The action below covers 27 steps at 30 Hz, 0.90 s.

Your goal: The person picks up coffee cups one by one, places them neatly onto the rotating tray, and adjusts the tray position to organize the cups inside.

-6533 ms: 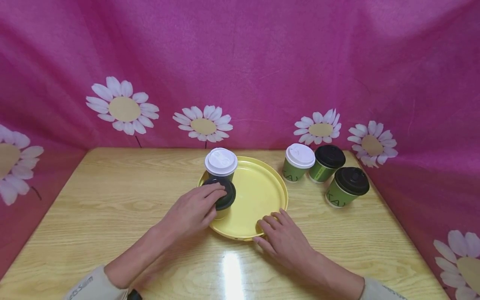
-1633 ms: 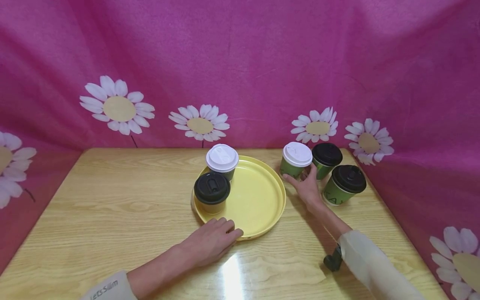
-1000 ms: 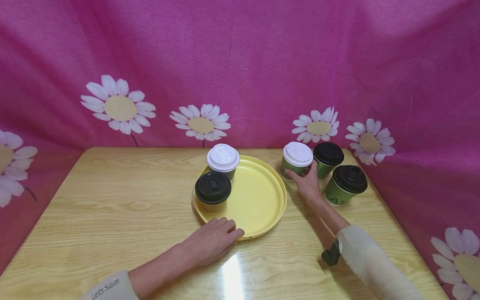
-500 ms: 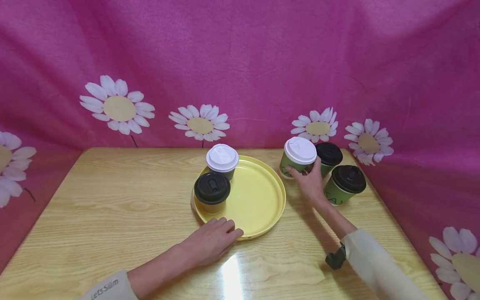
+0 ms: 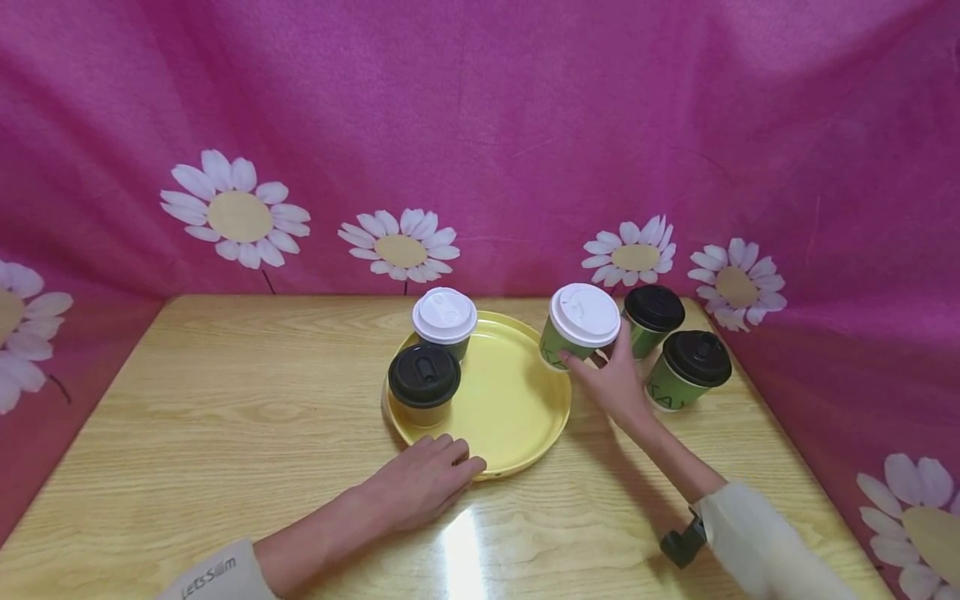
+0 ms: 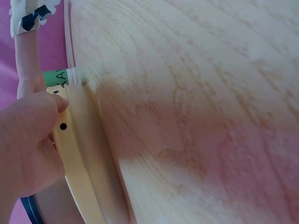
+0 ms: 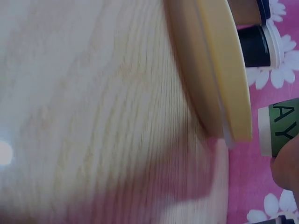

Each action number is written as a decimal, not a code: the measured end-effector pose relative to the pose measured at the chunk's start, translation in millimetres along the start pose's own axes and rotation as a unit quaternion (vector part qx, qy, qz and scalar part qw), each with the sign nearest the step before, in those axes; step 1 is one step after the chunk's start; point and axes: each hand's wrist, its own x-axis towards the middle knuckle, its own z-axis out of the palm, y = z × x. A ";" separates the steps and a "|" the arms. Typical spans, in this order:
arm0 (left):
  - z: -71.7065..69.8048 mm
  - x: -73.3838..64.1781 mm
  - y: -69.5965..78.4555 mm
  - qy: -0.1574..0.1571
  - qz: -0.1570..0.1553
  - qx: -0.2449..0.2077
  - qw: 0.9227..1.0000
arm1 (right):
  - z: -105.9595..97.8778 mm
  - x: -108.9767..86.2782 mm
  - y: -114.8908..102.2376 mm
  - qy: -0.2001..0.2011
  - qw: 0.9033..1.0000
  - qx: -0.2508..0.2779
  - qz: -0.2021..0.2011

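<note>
My right hand (image 5: 619, 385) grips a green paper coffee cup (image 5: 557, 343) with a white lid, thumb on the near side, slightly tilted and lifted over the right rim of a round yellow tray (image 5: 513, 408). In the right wrist view the green cup (image 7: 283, 125) is raised clear of the table beside the tray edge. My left hand (image 5: 423, 483) holds the tray's near rim; the left wrist view has its thumb against the yellow rim (image 6: 74, 154). On the tray's left side stand a dark cup with a white lid (image 5: 445, 321) and a brown cup with a black lid (image 5: 424, 387).
Right of the tray, two green cups with black lids stand on the wooden table: one farther back (image 5: 654, 321), one nearer (image 5: 686, 371). A pink cloth (image 5: 480, 150) with daisies hangs behind and along both sides.
The right hand took hold of the white-lidded green cup, lifted it off the table and brought it left over the tray's rim. Earlier, the left hand left the black-lidded brown cup for the rim.
</note>
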 end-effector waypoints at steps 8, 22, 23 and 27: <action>0.3 -0.7 -0.5 0.003 0.002 0.004 1.000 | 7.4 -15.4 8.5 -0.038 0.999 0.011 -0.015; 1.7 -0.6 -1.4 0.011 0.005 0.010 1.000 | 27.4 -43.9 -1.1 -0.123 0.991 -0.012 -0.041; 1.7 -0.7 -1.3 0.011 0.006 0.010 1.000 | 28.7 -45.2 -0.7 -0.127 0.991 -0.016 -0.042; 1.6 -1.3 -0.5 0.018 0.007 0.006 1.000 | 33.7 -50.5 -0.6 -0.148 0.988 -0.027 -0.042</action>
